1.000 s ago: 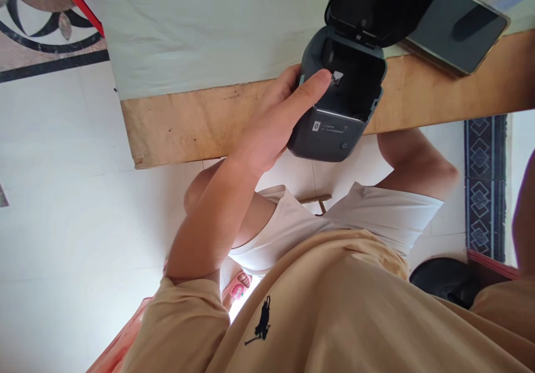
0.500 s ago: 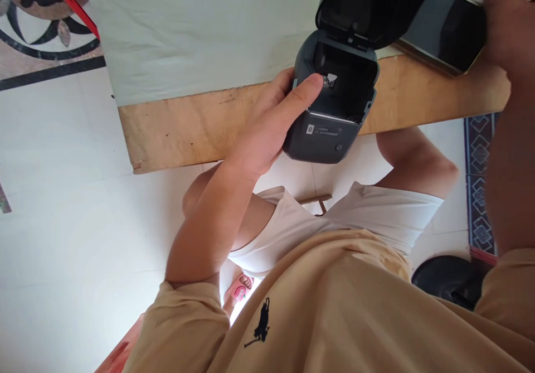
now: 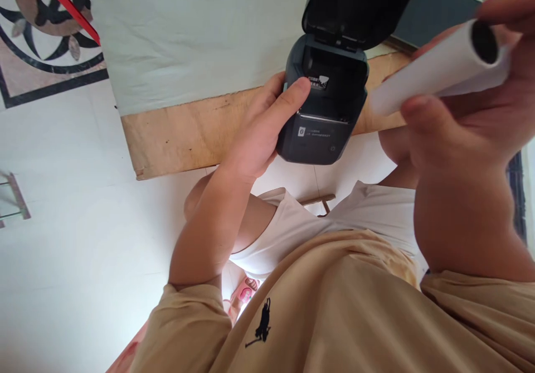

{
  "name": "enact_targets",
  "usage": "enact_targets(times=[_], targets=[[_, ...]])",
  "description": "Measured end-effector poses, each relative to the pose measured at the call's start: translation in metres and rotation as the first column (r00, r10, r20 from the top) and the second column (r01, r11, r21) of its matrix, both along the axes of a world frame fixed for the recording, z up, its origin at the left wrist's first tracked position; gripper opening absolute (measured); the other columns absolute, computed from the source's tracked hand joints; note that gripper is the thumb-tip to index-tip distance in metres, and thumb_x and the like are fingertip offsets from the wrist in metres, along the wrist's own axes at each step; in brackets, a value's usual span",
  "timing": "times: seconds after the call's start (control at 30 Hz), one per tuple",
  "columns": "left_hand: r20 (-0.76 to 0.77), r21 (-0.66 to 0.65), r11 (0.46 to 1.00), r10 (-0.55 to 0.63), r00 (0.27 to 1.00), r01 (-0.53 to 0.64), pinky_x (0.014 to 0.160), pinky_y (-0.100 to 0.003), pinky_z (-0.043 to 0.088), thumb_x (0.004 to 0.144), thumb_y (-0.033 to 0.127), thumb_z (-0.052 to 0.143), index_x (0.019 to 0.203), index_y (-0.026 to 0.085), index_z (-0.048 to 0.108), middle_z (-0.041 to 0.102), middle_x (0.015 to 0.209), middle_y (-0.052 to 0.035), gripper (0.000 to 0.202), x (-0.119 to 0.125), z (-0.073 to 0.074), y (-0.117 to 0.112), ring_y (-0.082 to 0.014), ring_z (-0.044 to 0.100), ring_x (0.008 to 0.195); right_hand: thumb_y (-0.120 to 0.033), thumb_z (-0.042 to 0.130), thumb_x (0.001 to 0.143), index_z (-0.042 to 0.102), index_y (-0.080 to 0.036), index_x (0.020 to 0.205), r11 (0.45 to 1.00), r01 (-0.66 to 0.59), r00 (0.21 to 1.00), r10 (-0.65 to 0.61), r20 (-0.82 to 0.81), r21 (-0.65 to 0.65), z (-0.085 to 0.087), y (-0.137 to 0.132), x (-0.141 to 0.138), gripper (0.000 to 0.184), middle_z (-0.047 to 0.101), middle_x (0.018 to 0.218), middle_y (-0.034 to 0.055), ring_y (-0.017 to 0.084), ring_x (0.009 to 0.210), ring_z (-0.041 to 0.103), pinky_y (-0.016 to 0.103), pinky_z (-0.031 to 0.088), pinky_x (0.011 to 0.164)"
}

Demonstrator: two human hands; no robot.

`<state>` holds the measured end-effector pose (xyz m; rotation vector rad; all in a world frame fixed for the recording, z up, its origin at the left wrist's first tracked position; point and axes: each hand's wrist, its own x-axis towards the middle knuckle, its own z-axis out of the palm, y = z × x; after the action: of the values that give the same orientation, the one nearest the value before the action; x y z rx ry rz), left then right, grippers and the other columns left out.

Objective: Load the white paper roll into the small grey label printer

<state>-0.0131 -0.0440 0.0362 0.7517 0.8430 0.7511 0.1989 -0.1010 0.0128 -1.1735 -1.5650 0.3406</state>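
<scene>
My left hand (image 3: 267, 122) grips a dark portable label printer (image 3: 317, 133) by its side, thumb over the rim of the paper bay. The printer's black lid (image 3: 346, 10) is swung up, so the hollow bay shows, with a small printed sticker inside. On the right, my right hand (image 3: 472, 122) is closed around a white paper roll (image 3: 434, 69) with a dark hollow core facing me. The roll is a little to the right of the printer, apart from it and slightly blurred.
A pale cloth covers the table (image 3: 188, 141), whose bare wooden edge runs along the front. Behind the roll lies a dark flat object (image 3: 434, 10), partly hidden. A red strip (image 3: 71, 5) crosses the table's left corner. My legs are beneath the edge.
My right hand has come in from the upper right edge, and the white roll in it now shows plainly. The printer in my left hand has shifted slightly left, its lid still up.
</scene>
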Motion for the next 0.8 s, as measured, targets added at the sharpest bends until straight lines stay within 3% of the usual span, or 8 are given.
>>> enact_targets(times=[0.1, 0.17, 0.23, 0.37, 0.43, 0.57, 0.73, 0.8], targets=[[-0.043, 0.01, 1.0, 0.029, 0.999, -0.029, 0.072, -0.028, 0.053, 0.096, 0.029, 0.063, 0.094, 0.02, 0.066, 0.071, 0.082, -0.0022, 0.01, 0.002, 0.002, 0.0, -0.0173, 0.069, 0.081, -0.029, 0.07, 0.087, 0.041, -0.033, 0.154, 0.992, -0.124, 0.985, 0.121, 0.126, 0.018, 0.011, 0.004, -0.019, 0.073, 0.056, 0.129, -0.0004, 0.002, 0.111, 0.06, 0.012, 0.05, 0.088], [-0.07, 0.034, 0.998, 0.057, 0.996, -0.054, 0.07, -0.026, 0.051, 0.097, 0.028, 0.059, 0.09, 0.02, 0.065, 0.068, 0.077, -0.0009, 0.012, 0.004, 0.004, -0.002, -0.0153, 0.068, 0.077, -0.033, 0.069, 0.089, 0.046, -0.021, 0.146, 0.999, -0.031, 0.967, 0.04, 0.252, -0.039, 0.015, 0.007, -0.025, 0.063, 0.059, 0.12, 0.0016, -0.001, 0.099, 0.059, 0.011, 0.046, 0.08], [-0.077, 0.056, 0.996, 0.078, 0.994, -0.073, 0.071, -0.025, 0.051, 0.099, 0.027, 0.056, 0.09, 0.02, 0.064, 0.067, 0.076, -0.0005, 0.013, 0.006, 0.006, -0.005, -0.0148, 0.068, 0.078, -0.036, 0.064, 0.091, 0.056, -0.013, 0.129, 0.993, 0.115, 0.898, -0.094, 0.431, -0.022, 0.018, 0.01, -0.028, 0.045, 0.06, 0.117, 0.0036, 0.002, 0.098, 0.059, 0.015, 0.047, 0.084], [-0.084, 0.079, 0.996, 0.04, 0.996, -0.033, 0.078, -0.026, 0.052, 0.099, 0.028, 0.058, 0.09, 0.021, 0.065, 0.07, 0.085, -0.0012, 0.013, 0.005, 0.004, -0.005, -0.0161, 0.071, 0.09, -0.04, 0.054, 0.094, 0.062, -0.023, 0.126, 0.977, 0.212, 0.735, -0.166, 0.657, 0.01, 0.019, 0.015, -0.027, 0.037, 0.062, 0.12, -0.0018, 0.009, 0.108, 0.062, 0.025, 0.048, 0.093], [-0.081, 0.086, 0.996, 0.019, 0.997, -0.012, 0.08, -0.026, 0.053, 0.099, 0.03, 0.058, 0.09, 0.022, 0.066, 0.071, 0.088, -0.0008, 0.014, 0.003, 0.002, -0.003, -0.0165, 0.071, 0.094, -0.047, 0.054, 0.094, 0.066, -0.024, 0.122, 0.965, 0.251, 0.739, -0.138, 0.659, -0.079, 0.019, 0.018, -0.026, 0.038, 0.064, 0.117, -0.0044, 0.01, 0.107, 0.061, 0.027, 0.048, 0.093], [-0.089, 0.03, 0.999, -0.01, 0.996, 0.012, 0.077, -0.024, 0.055, 0.096, 0.032, 0.062, 0.093, 0.022, 0.067, 0.072, 0.088, 0.0002, 0.012, 0.002, 0.001, 0.001, -0.0167, 0.072, 0.094, -0.049, 0.058, 0.093, 0.071, -0.019, 0.114, 0.912, 0.295, 0.825, -0.091, 0.558, -0.286, 0.017, 0.02, -0.027, 0.039, 0.065, 0.116, -0.0033, 0.011, 0.111, 0.062, 0.031, 0.046, 0.102], [-0.125, 0.088, 0.995, 0.052, 0.991, -0.041, 0.081, -0.026, 0.056, 0.1, 0.031, 0.054, 0.092, 0.02, 0.062, 0.071, 0.088, -0.0012, 0.015, 0.006, 0.006, -0.005, -0.0173, 0.072, 0.095, -0.036, 0.051, 0.097, 0.073, -0.015, 0.098, 0.98, 0.201, 0.827, -0.168, 0.537, -0.003, 0.012, 0.011, -0.032, 0.031, 0.067, 0.103, -0.0033, 0.007, 0.104, 0.063, 0.03, 0.045, 0.098], [-0.114, 0.084, 0.996, 0.019, 0.993, -0.009, 0.08, -0.026, 0.056, 0.098, 0.035, 0.058, 0.092, 0.02, 0.062, 0.068, 0.086, -0.0013, 0.017, 0.005, 0.005, -0.006, -0.0171, 0.072, 0.092, -0.031, 0.054, 0.095, 0.072, -0.017, 0.095, 0.987, 0.13, 0.838, -0.159, 0.522, 0.092, 0.009, 0.007, -0.036, 0.022, 0.067, 0.102, -0.006, 0.006, 0.103, 0.061, 0.03, 0.045, 0.095]])
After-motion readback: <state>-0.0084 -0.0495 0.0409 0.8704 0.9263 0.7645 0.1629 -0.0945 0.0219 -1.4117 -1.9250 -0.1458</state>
